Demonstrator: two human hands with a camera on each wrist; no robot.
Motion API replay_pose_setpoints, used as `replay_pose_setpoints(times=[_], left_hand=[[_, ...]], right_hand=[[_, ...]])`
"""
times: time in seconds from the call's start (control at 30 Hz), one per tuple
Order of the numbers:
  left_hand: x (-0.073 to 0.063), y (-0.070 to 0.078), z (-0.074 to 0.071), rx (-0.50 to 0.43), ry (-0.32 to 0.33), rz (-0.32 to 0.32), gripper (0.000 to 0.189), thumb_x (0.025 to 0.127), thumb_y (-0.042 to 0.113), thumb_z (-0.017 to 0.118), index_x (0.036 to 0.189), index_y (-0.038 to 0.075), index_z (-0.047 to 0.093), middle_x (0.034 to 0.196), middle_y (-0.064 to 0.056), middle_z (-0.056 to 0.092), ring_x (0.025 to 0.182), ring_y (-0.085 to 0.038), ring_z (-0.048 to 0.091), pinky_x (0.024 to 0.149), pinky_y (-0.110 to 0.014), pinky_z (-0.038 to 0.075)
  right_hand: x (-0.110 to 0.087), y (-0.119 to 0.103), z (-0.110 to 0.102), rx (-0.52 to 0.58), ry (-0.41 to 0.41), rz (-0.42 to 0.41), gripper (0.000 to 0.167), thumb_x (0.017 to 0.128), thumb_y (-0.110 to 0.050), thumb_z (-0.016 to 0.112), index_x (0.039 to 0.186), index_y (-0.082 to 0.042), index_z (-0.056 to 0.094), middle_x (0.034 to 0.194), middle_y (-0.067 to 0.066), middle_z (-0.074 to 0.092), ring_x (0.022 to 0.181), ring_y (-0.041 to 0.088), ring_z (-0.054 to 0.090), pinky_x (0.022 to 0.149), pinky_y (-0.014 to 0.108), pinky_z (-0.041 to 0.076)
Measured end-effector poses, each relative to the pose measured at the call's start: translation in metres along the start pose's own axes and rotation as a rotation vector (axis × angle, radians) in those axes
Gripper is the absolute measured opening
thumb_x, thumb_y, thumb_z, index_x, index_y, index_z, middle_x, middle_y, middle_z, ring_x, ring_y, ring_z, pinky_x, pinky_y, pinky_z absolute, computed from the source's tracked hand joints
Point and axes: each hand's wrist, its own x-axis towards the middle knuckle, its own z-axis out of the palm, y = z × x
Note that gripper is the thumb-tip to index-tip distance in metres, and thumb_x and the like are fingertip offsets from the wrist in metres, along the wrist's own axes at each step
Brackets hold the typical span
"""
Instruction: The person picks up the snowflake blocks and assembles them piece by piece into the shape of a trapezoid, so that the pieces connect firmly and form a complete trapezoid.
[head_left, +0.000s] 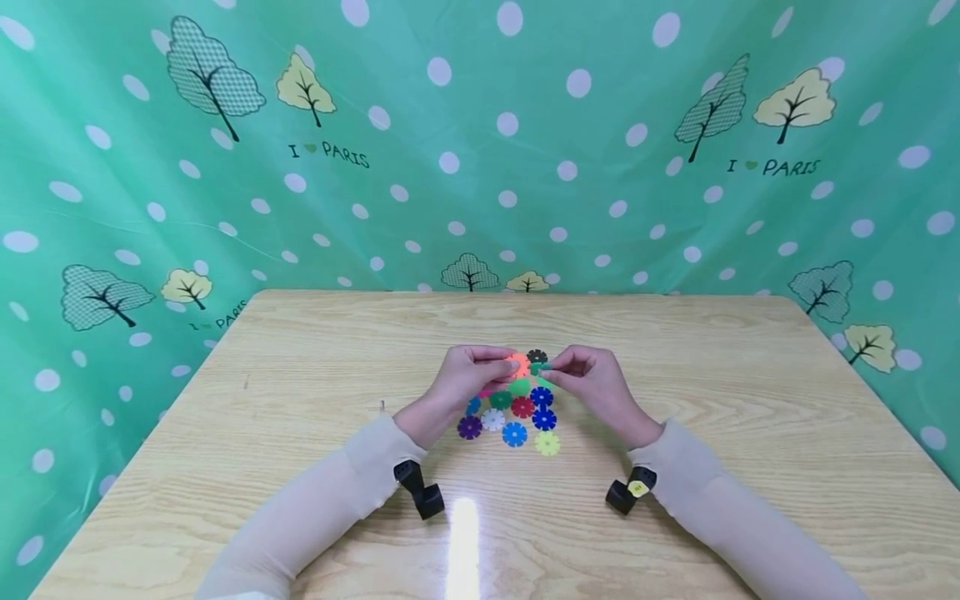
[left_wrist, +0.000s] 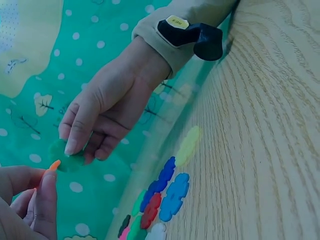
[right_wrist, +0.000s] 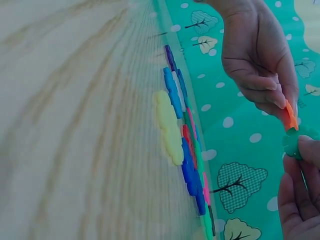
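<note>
My left hand (head_left: 467, 377) pinches an orange notched plastic disc (head_left: 519, 365) between thumb and fingers, above the table. With thumb and fingertips my right hand (head_left: 596, 382) holds a green notched disc (right_wrist: 290, 143). The two discs meet edge to edge in the right wrist view, the orange one standing nearly upright against the green rim. Below the hands lie more flat discs: red (head_left: 522, 407), white (head_left: 492, 419), purple (head_left: 470, 427), light blue (head_left: 514, 434) and yellow (head_left: 547, 443). Some discs at the back are partly hidden by the left hand.
Two dark blue discs (head_left: 544, 418) lie close together at the right of the group, with a black disc (head_left: 537, 356) farther back. The wooden table (head_left: 300, 467) ends at a green dotted curtain (head_left: 480, 167). Both sleeves carry black wrist cameras.
</note>
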Motion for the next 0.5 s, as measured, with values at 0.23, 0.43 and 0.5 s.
replay_pose_setpoints(times=[0.23, 0.43, 0.5], left_hand=[[-0.0015, -0.0008, 0.0039, -0.037, 0.024, -0.003, 0.022, 0.085, 0.002, 0.067, 0.107, 0.0, 0.069, 0.1, -0.014, 0.07, 0.074, -0.013, 0.069, 0.072, -0.027, 0.057], [-0.005, -0.0004, 0.0048, -0.052, 0.034, -0.027, 0.022, 0.085, 0.001, 0.067, 0.107, -0.001, 0.068, 0.1, -0.013, 0.07, 0.072, -0.011, 0.068, 0.073, -0.027, 0.057], [-0.0061, 0.0004, 0.0048, -0.048, 0.028, -0.035, 0.022, 0.085, 0.002, 0.067, 0.107, 0.0, 0.068, 0.099, -0.012, 0.07, 0.073, -0.011, 0.068, 0.074, -0.028, 0.057]], right_hand=[[-0.0014, -0.0001, 0.0016, 0.002, 0.005, -0.028, 0.008, 0.08, -0.005, 0.073, 0.085, 0.001, 0.068, 0.082, 0.01, 0.068, 0.07, 0.015, 0.062, 0.062, 0.022, 0.053], [-0.0035, -0.002, 0.0045, -0.002, 0.001, -0.043, 0.008, 0.081, -0.004, 0.072, 0.082, 0.003, 0.068, 0.08, 0.009, 0.069, 0.065, 0.01, 0.058, 0.057, 0.02, 0.049], [-0.0042, -0.0073, 0.0053, 0.0, -0.005, -0.056, 0.008, 0.081, -0.001, 0.071, 0.082, 0.005, 0.067, 0.079, 0.011, 0.068, 0.065, 0.009, 0.058, 0.057, 0.019, 0.048]])
